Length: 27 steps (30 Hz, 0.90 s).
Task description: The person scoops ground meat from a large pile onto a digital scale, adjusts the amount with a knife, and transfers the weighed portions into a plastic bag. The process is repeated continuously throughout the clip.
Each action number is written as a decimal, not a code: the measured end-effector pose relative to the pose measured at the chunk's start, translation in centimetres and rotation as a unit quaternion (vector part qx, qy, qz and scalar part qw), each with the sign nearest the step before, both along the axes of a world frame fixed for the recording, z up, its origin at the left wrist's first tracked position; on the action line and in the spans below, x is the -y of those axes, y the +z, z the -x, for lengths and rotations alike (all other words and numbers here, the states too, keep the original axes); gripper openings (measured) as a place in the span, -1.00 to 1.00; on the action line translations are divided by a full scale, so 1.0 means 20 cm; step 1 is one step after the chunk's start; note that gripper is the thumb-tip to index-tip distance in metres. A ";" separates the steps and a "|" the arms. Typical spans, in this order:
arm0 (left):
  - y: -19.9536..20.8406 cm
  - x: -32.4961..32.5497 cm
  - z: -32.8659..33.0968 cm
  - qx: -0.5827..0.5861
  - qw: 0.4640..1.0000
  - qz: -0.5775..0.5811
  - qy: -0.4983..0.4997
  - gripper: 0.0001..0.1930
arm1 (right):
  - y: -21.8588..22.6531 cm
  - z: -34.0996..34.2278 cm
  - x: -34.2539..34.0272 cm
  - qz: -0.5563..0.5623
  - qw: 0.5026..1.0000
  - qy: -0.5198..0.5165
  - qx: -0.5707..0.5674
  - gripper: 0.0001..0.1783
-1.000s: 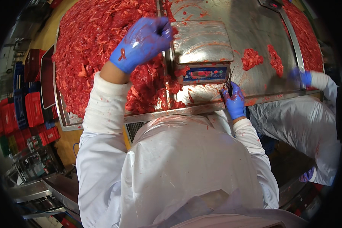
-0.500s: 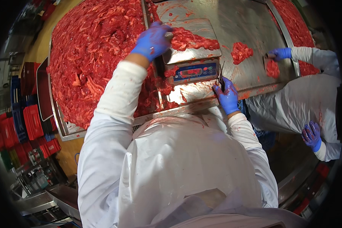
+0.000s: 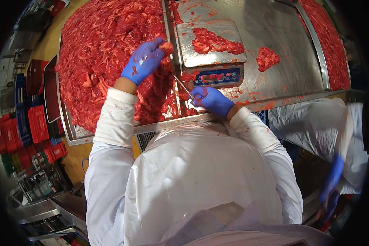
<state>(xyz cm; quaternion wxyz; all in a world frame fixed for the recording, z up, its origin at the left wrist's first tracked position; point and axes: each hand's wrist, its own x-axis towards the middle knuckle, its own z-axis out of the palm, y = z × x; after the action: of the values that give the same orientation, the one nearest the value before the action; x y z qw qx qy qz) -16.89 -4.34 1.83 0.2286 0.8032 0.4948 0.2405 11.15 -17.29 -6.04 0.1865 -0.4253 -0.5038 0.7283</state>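
My left hand (image 3: 143, 61), in a blue glove, is closed on a small piece of meat (image 3: 166, 48) above the left tray's big heap of red meat (image 3: 106, 53). In my right hand (image 3: 213, 101), also blue-gloved, is a knife (image 3: 183, 86). Its thin blade points up and left, over the metal rim between heap and scale. Just beyond this hand stands a digital scale (image 3: 192, 60) with a lit display. A flat portion of chopped meat (image 3: 215, 42) lies on its plate, and neither hand touches it.
Right of the scale, a small meat portion (image 3: 268, 59) lies on the steel table (image 3: 291, 78). Another meat heap (image 3: 324, 41) fills the far right. A co-worker's blurred blue glove (image 3: 333, 178) hangs at lower right. Red crates (image 3: 37, 125) are stacked at left.
My left hand has moved from the scale's edge back over the heap. My right hand has swung left, bringing the knife in front of the scale. The co-worker's hand has left the table.
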 end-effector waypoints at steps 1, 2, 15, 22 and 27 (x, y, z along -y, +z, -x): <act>0.10 -0.02 -0.04 0.020 1.000 -0.004 -0.021 -0.61 | 0.05 0.01 -0.01 0.014 0.998 -0.039 -0.042 -0.75; 0.24 -0.05 -0.11 0.044 0.996 0.046 -0.057 -0.58 | 0.11 0.00 -0.03 0.027 0.993 -0.081 -0.082 -0.74; -0.03 -0.14 0.11 0.048 0.951 0.244 0.186 -0.49 | 0.18 -0.78 0.29 -0.010 0.972 -0.236 -0.005 -0.71; -0.07 -0.13 -0.22 0.092 0.989 -0.017 0.118 -0.66 | 0.41 -0.59 -0.05 -0.196 0.919 -0.342 0.005 -0.72; -0.07 0.03 -0.62 -0.090 0.995 -0.045 -0.029 -0.78 | 0.28 -0.27 -0.29 0.011 0.976 -0.205 -0.076 -0.74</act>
<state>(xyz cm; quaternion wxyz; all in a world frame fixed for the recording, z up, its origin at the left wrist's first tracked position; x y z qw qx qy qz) -4.58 -4.95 0.47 0.1541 0.8451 0.4784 0.1824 16.50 -11.47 -0.49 0.3653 -0.4650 -0.3817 0.7104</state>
